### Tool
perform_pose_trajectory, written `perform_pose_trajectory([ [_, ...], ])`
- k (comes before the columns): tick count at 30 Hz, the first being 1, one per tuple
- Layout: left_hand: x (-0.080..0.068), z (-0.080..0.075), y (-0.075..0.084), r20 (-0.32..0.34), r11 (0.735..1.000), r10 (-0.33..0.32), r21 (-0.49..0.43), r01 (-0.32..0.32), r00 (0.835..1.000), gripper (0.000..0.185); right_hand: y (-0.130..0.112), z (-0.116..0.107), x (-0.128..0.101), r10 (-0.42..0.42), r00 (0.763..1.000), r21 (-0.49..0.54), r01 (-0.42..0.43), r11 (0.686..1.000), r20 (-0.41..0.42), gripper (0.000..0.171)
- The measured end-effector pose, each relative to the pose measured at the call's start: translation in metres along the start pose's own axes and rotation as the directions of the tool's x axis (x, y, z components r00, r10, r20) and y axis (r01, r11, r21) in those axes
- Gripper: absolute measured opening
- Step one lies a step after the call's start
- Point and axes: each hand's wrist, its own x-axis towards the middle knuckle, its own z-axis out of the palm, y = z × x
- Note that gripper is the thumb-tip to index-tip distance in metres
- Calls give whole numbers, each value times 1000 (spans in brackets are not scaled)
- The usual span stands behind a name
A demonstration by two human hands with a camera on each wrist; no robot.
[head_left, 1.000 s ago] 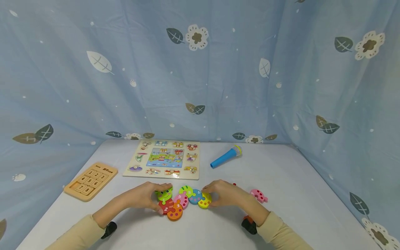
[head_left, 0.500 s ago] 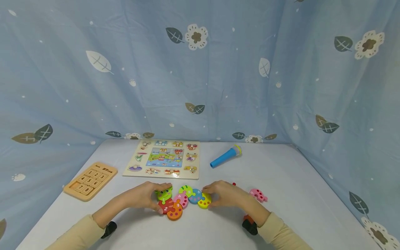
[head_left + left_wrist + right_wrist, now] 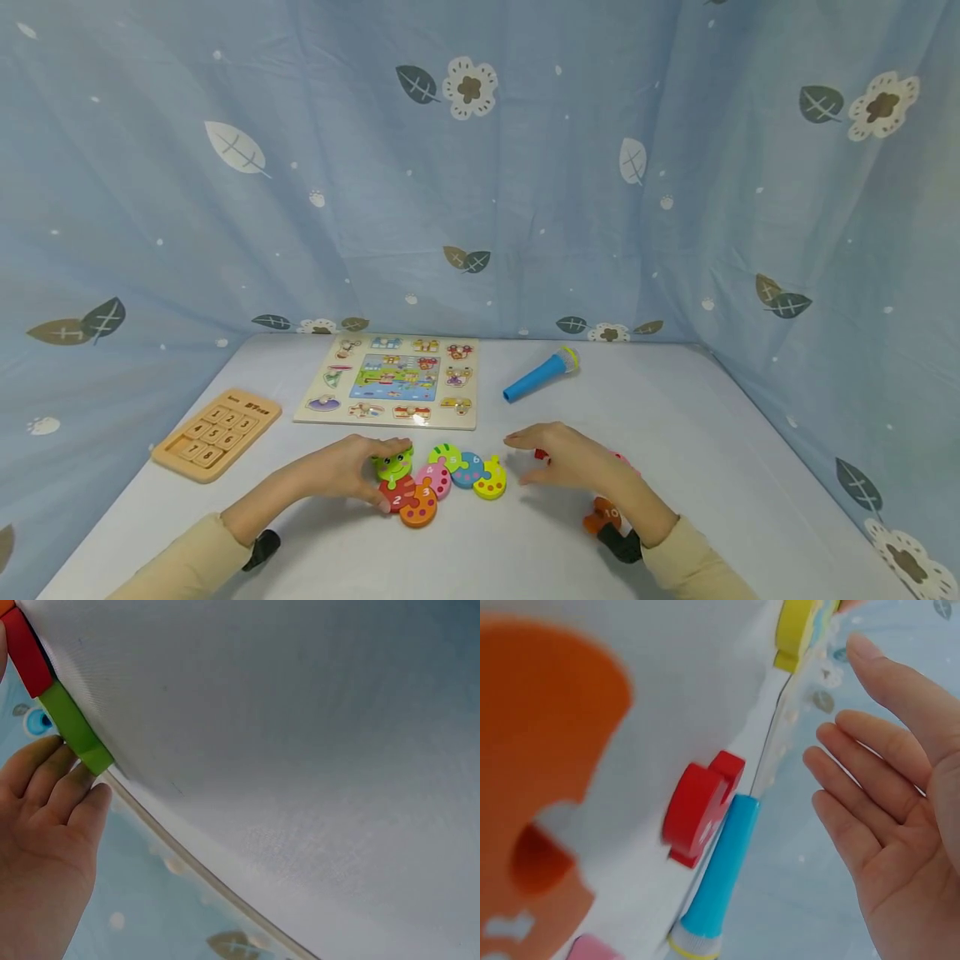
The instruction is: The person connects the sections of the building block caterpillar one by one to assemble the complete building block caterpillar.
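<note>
A chain of joined caterpillar puzzle pieces (image 3: 433, 482) lies in the middle of the table, from a green frog-like head (image 3: 71, 724) through a red 2 (image 3: 28, 652) to a yellow end piece (image 3: 490, 480). My left hand (image 3: 341, 471) holds the head end, fingers at the green head and thumb against the red piece. Just right of the yellow piece, my right hand (image 3: 566, 457) is apart from it, holding nothing, with fingers extended in the right wrist view. Near that hand lie a loose red piece (image 3: 697, 810) and an orange piece marked 10 (image 3: 602, 515).
A pink piece (image 3: 592, 949) is mostly hidden behind the right forearm. Behind the chain lie a knobbed picture puzzle board (image 3: 386, 382) and a blue toy microphone (image 3: 536, 377). A wooden number tray (image 3: 217, 435) sits at left. Patterned curtain (image 3: 480, 167) borders the table.
My right hand has let go of the yellow piece and drawn back to the right, uncovering the red and orange pieces and covering most of the pink one. My left hand stays put.
</note>
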Motion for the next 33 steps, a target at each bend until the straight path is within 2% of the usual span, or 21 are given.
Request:
perform_pose_trajectory([
  [14,-1,1,-2,-3,1000,2,-10,-2,1000,91,15,-2,-22,78,997,50,-76,996,-30,52],
  [25,1,1,-2,2,1000,-6,-7,6,1000,92,33,-3,-31,58,997,38,-56,998,-52,51],
  [33,0,0,0,3,1000,-13,-12,13,1000,91,39,-4,-33,89,994,14,-88,996,-62,52],
])
